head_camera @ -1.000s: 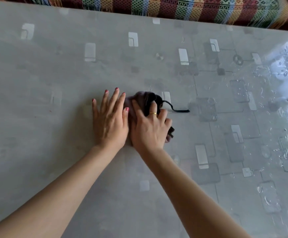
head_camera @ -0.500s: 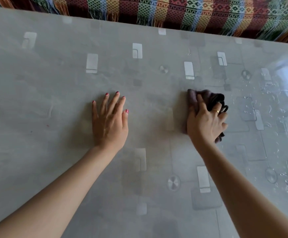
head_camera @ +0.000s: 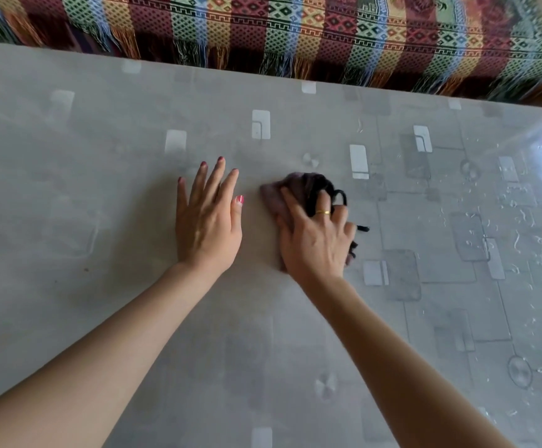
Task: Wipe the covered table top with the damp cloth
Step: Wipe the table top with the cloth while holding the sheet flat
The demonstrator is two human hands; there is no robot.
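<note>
On the counter (head_camera: 101, 221), the right hand (head_camera: 315, 240) grips the bunched cloth (head_camera: 298, 189), swept back beside the flat, open left hand (head_camera: 208, 227); right side glistens wet.

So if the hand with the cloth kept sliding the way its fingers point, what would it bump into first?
Probably nothing on the table top. The right hand, holding the cloth, points toward the far edge, over bare cover. Past that edge hangs the striped fringed blanket, though how close is unclear.
</note>
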